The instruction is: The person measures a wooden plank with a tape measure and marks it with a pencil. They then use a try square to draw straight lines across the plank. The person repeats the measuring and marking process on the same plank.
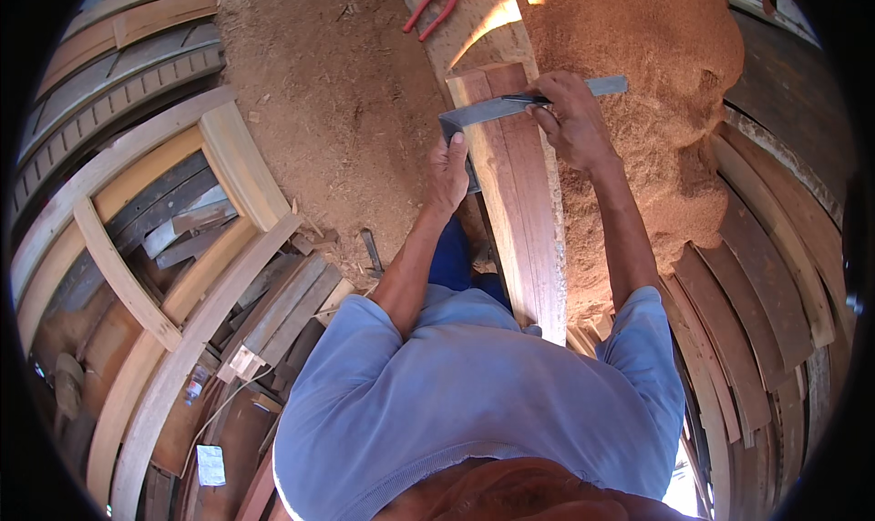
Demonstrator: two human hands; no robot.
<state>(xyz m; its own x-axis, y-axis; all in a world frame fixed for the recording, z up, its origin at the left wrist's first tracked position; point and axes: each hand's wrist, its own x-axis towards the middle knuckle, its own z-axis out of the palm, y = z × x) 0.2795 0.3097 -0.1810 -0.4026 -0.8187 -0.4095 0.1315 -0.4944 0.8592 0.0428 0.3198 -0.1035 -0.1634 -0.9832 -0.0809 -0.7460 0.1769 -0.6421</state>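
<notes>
A reddish wooden beam (pixel 524 211) with a dark lengthwise line lies in front of me, running away from my body. Across its far part rests the metal blade of a try square (pixel 492 112), its far end sticking out past the beam on the right. My left hand (pixel 445 176) grips the square's dark stock against the beam's left side, thumb on top. Closed in a pinch over the blade, my right hand (pixel 572 124) holds a slim dark pencil (pixel 521 98), its tip pointing left along the blade's far edge.
The beam lies on a longer plank (pixel 492 38), where red-handled pliers (pixel 439 10) rest at the far end. A sawdust heap (pixel 638 156) rises on the right. At left stands a wooden frame (pixel 128 270) among stacked offcuts; boards (pixel 729 311) are piled at right.
</notes>
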